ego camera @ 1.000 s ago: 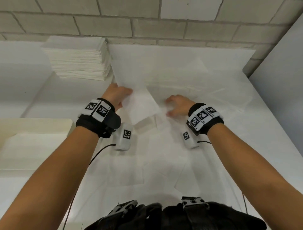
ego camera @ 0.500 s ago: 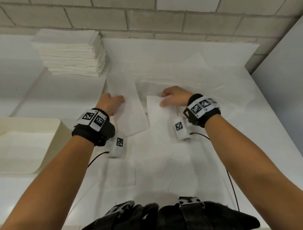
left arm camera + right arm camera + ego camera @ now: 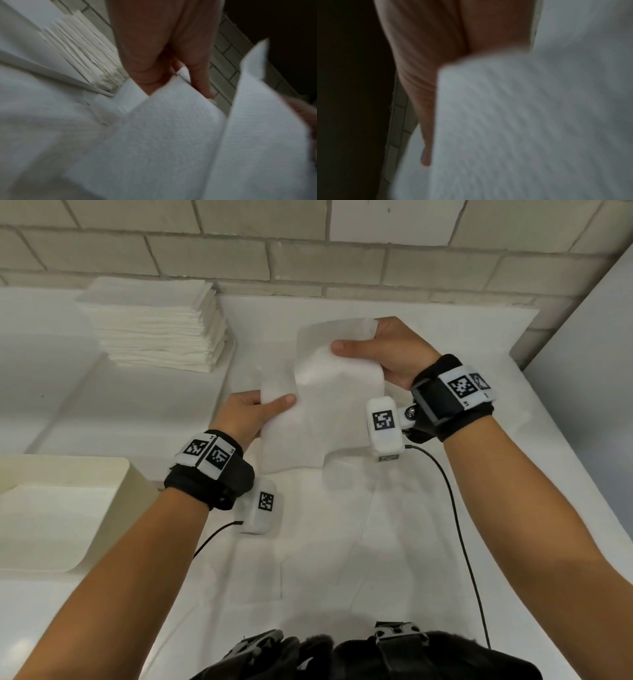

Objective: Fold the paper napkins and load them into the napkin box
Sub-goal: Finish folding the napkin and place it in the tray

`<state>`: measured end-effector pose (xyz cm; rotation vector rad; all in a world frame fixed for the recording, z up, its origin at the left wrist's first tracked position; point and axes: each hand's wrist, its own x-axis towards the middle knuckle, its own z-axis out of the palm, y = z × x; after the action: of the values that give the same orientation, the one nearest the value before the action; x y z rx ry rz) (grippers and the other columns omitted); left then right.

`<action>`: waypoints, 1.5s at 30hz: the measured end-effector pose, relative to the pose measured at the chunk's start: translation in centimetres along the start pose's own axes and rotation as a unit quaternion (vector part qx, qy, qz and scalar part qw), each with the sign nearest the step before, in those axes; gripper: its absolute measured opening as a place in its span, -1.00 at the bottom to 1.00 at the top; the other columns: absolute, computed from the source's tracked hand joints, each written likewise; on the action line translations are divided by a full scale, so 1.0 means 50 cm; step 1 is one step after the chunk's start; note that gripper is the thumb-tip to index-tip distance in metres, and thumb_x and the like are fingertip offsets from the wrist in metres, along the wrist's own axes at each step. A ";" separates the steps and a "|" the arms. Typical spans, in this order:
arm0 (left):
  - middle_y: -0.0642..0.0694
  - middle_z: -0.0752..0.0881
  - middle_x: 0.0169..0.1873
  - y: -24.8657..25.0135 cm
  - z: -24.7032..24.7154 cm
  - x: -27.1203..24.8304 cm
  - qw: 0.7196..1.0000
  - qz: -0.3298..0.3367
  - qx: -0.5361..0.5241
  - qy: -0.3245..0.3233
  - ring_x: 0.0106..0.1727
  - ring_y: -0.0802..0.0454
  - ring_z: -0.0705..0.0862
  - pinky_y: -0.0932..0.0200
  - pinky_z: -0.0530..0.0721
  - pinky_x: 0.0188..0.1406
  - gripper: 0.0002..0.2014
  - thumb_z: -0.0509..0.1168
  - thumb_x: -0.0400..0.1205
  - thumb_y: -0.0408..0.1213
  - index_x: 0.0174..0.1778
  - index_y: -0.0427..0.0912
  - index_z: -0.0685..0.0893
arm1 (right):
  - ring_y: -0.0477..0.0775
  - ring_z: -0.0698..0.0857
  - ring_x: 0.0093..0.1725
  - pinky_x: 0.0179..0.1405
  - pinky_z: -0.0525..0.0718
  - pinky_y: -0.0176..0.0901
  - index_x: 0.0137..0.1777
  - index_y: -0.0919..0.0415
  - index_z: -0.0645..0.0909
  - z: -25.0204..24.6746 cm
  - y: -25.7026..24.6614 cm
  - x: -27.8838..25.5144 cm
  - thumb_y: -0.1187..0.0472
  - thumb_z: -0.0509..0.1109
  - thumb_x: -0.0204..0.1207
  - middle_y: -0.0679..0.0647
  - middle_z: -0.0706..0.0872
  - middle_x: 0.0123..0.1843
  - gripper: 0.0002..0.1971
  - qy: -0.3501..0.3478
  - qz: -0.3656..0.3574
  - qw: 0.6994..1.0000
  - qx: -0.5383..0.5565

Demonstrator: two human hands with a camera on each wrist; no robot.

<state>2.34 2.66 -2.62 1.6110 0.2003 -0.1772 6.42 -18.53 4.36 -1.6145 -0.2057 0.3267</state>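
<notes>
Napkin (image 3: 318, 419): lifted off the table, bent.
Left hand (image 3: 245, 414): pinches its left edge.
Right hand (image 3: 390, 350): pinches its far edge.

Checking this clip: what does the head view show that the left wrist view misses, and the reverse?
Only the head view shows the cream napkin box at the left, both wristbands, and the right hand pinching the upper napkin between thumb and fingers.

Only the left wrist view shows, close up, the left hand's fingers behind the napkin's edge.

Both show the left hand holding a napkin, the napkin stack and the brick wall.
</notes>
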 end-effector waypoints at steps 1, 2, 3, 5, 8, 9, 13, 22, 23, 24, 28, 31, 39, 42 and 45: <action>-0.06 0.82 -0.26 0.005 0.009 -0.005 1.000 0.013 -0.015 -0.019 -0.21 0.00 0.78 0.15 0.77 -0.16 -0.91 0.44 0.52 -0.26 -0.20 -0.21 0.74 | 0.05 0.78 0.00 0.05 0.75 -0.07 0.11 0.31 0.68 0.004 0.000 0.003 0.34 0.49 0.42 0.10 0.80 0.02 -0.75 0.007 0.008 1.000 -0.018; -0.03 0.82 -0.30 0.010 0.017 -0.008 0.999 0.024 -0.031 -0.033 -0.24 0.04 0.78 0.17 0.77 -0.19 -0.92 0.40 0.55 -0.28 -0.19 -0.22 0.74 | 0.06 0.78 0.02 0.10 0.74 -0.03 0.13 0.32 0.67 0.007 0.005 0.007 0.32 0.49 0.43 0.13 0.78 0.07 -0.73 0.019 0.018 0.999 -0.038; -0.01 0.82 -0.29 0.013 0.023 -0.010 0.997 0.033 -0.048 -0.044 -0.24 0.07 0.79 0.17 0.78 -0.17 -0.92 0.36 0.58 -0.30 -0.16 -0.22 0.73 | 0.07 0.77 0.03 0.11 0.73 -0.01 0.15 0.32 0.67 0.008 0.011 0.008 0.30 0.50 0.43 0.16 0.77 0.10 -0.71 0.038 0.027 0.997 -0.054; 0.02 0.83 -0.24 0.020 0.030 -0.014 0.995 0.040 -0.071 -0.065 -0.18 0.09 0.79 0.16 0.77 -0.06 -0.90 0.30 0.63 -0.34 -0.09 -0.21 0.72 | 0.08 0.77 0.04 0.06 0.74 -0.04 0.16 0.29 0.67 0.007 0.026 0.010 0.25 0.52 0.42 0.15 0.77 0.10 -0.69 0.065 0.047 0.995 -0.057; 0.05 0.82 -0.20 0.030 0.032 -0.017 0.992 0.038 -0.072 -0.098 -0.13 0.11 0.79 0.10 0.72 0.03 -0.86 0.22 0.68 -0.32 -0.03 -0.16 0.70 | 0.00 0.77 -0.04 -0.09 0.73 -0.13 0.06 0.19 0.68 0.002 0.035 0.002 0.21 0.52 0.43 0.05 0.78 0.00 -0.78 0.063 0.068 0.995 -0.028; 0.05 0.82 -0.18 0.033 0.033 -0.018 0.991 0.032 -0.076 -0.107 -0.10 0.10 0.78 0.07 0.71 0.06 -0.84 0.19 0.70 -0.30 -0.01 -0.15 0.69 | 0.00 0.76 -0.03 -0.08 0.74 -0.12 0.05 0.18 0.68 0.000 0.034 0.000 0.20 0.51 0.44 0.04 0.78 0.01 -0.79 0.060 0.068 0.996 -0.024; -0.04 0.80 -0.14 0.042 0.039 -0.025 0.984 0.000 -0.126 -0.127 -0.05 0.03 0.77 0.03 0.72 0.02 -0.78 0.09 0.74 -0.28 0.00 -0.21 0.66 | 0.07 0.75 0.10 0.11 0.73 -0.03 0.17 0.20 0.65 -0.008 0.024 -0.011 0.15 0.44 0.51 0.09 0.76 0.13 -0.74 0.037 0.074 0.997 0.011; -0.06 0.77 -0.12 0.016 0.037 -0.033 0.989 0.043 -0.044 -0.132 -0.18 0.11 0.76 0.19 0.73 -0.13 -0.86 0.21 0.68 -0.34 0.05 -0.18 0.68 | -0.01 0.80 -0.14 -0.11 0.77 -0.20 0.06 0.30 0.66 -0.011 0.033 -0.022 0.35 0.43 0.49 0.13 0.77 -0.01 -0.84 0.058 0.072 0.995 0.038; -0.05 0.78 -0.12 0.015 0.034 -0.033 0.989 0.044 -0.056 -0.133 -0.17 0.10 0.77 0.20 0.74 -0.15 -0.83 0.24 0.66 -0.39 0.12 -0.17 0.65 | 0.00 0.79 -0.13 -0.11 0.77 -0.20 0.06 0.30 0.65 -0.010 0.033 -0.025 0.34 0.44 0.49 0.13 0.76 -0.01 -0.83 0.060 0.074 0.995 0.036; -0.05 0.79 -0.12 0.015 0.032 -0.031 0.989 0.044 -0.054 -0.131 -0.15 0.07 0.77 0.18 0.74 -0.14 -0.77 0.26 0.64 -0.44 0.18 -0.17 0.63 | 0.02 0.77 -0.08 -0.07 0.76 -0.18 0.10 0.30 0.65 -0.007 0.033 -0.025 0.33 0.45 0.48 0.11 0.75 0.02 -0.80 0.057 0.077 0.995 0.010; -0.20 0.67 0.11 0.051 0.031 -0.016 0.931 0.110 0.320 -0.140 0.14 -0.06 0.61 0.18 0.50 0.13 -0.75 0.23 0.65 -0.41 0.26 -0.27 0.59 | -0.04 0.30 0.51 0.43 0.30 -0.20 0.28 0.14 0.62 0.010 0.011 -0.021 0.04 0.54 0.39 -0.04 0.35 0.52 -0.54 -0.003 0.026 0.924 -0.382; -0.18 0.65 0.10 0.094 0.038 -0.014 0.844 0.113 0.488 -0.192 0.14 -0.11 0.57 0.17 0.47 0.08 -0.75 0.23 0.66 -0.30 0.22 -0.27 0.62 | -0.15 -0.09 0.64 0.51 0.05 -0.24 0.07 0.06 0.71 0.034 -0.020 -0.016 0.02 0.55 0.37 -0.19 0.06 0.66 -0.71 -0.110 -0.036 0.877 -0.466; -0.09 0.76 0.10 0.105 -0.005 -0.008 0.915 0.090 0.301 -0.254 0.15 0.00 0.71 0.06 0.64 0.20 -0.45 0.56 0.38 -0.32 0.25 0.07 0.56 | 0.01 0.71 -0.14 -0.11 0.66 -0.21 0.06 0.42 0.70 0.019 -0.031 -0.019 0.15 0.56 0.36 0.21 0.77 -0.03 -0.63 -0.057 -0.005 0.925 -0.374; -0.13 0.78 -0.07 0.095 -0.035 -0.001 0.938 0.045 0.283 -0.196 -0.02 -0.06 0.74 0.08 0.67 0.06 -0.26 0.56 0.37 -0.36 0.40 0.11 0.38 | 0.06 0.74 -0.12 0.00 0.70 -0.09 0.05 0.44 0.71 -0.014 -0.025 -0.034 0.19 0.57 0.36 0.26 0.78 0.01 -0.65 0.004 -0.002 0.957 -0.289; -0.03 0.72 -0.12 0.085 -0.053 0.002 0.981 0.044 0.166 -0.088 -0.08 0.07 0.69 0.23 0.60 -0.11 -0.52 0.52 0.42 -0.35 0.22 0.03 0.55 | 0.01 0.79 -0.12 -0.06 0.75 -0.16 0.02 0.35 0.73 -0.031 -0.005 -0.049 0.26 0.52 0.41 0.11 0.83 -0.09 -0.78 0.073 -0.009 0.990 -0.124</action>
<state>3.41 5.09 1.63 1.9199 -0.0396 -0.2956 4.64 -20.78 4.91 -1.8730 -0.1533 0.1732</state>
